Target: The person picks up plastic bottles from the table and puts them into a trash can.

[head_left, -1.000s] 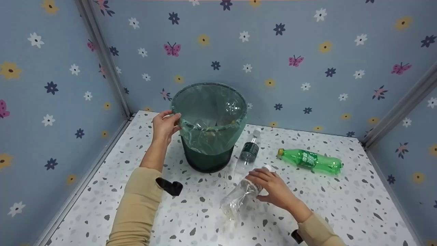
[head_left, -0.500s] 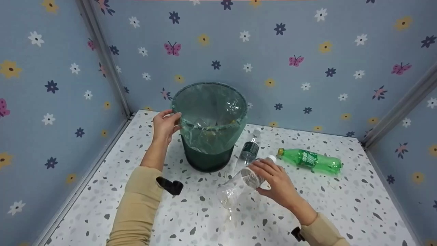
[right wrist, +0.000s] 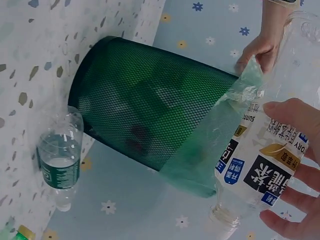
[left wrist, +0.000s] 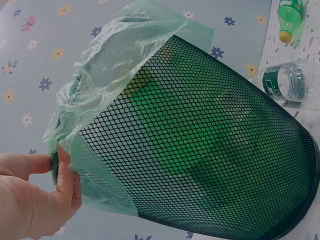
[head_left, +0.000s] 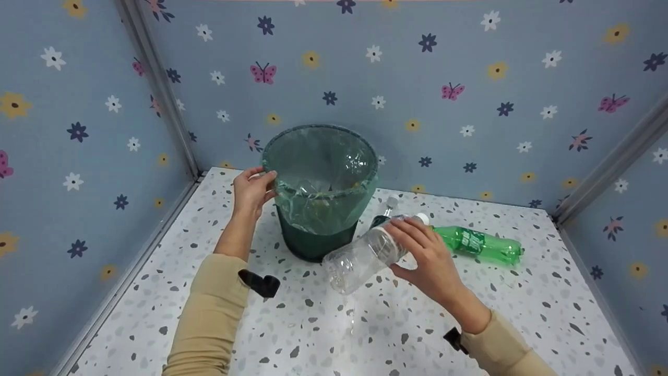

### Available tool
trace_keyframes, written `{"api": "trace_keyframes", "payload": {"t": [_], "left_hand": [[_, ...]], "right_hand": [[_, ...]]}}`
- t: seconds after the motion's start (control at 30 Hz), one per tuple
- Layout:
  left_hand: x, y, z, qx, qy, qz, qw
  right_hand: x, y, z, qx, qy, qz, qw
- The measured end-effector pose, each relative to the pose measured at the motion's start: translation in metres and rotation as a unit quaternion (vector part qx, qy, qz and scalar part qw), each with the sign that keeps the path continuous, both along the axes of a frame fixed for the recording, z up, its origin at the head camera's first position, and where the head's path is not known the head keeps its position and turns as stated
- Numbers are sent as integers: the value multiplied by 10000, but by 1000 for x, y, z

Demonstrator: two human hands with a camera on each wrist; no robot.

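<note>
My left hand (head_left: 250, 194) pinches the rim of a black mesh wastebasket (left wrist: 235, 150), thumb on one side and fingers on the other, over the pale green bin liner (head_left: 326, 214). Bottles or similar green shapes show blurred through the mesh. My right hand (head_left: 428, 261) grips a clear plastic bottle (head_left: 352, 267) with a white cap, tilted and lifted off the table in front of the basket. A white printed label (right wrist: 265, 155) wraps this bottle in the right wrist view.
Beside the basket lies a clear bottle with a dark green label (right wrist: 60, 167), partly hidden by the held bottle in the head view. A green bottle (head_left: 480, 244) with a yellow cap lies to the right on the speckled table (head_left: 292, 334). Flowered panels (head_left: 417, 68) stand behind and at both sides.
My right hand has raised the clear bottle off the table and brought it up and slightly away from me, nearer the basket. The left hand has stayed at the rim.
</note>
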State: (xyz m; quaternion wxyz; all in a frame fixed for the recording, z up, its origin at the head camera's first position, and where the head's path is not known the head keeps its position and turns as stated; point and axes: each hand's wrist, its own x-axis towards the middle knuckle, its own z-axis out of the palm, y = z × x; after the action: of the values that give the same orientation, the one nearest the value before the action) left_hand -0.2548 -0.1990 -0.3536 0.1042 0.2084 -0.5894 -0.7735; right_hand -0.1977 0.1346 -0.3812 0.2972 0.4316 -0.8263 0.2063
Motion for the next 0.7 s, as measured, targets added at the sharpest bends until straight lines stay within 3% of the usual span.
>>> {"api": "trace_keyframes", "payload": {"t": [0.4,0.7], "left_hand": [[1,0,0,82,30,4,10000],[0,0,0,-6,4,8,10000]], "right_hand": [[-21,-21,48,-226,228,-283,9991],[-46,-40,71,-168,133,-714,9972]]}}
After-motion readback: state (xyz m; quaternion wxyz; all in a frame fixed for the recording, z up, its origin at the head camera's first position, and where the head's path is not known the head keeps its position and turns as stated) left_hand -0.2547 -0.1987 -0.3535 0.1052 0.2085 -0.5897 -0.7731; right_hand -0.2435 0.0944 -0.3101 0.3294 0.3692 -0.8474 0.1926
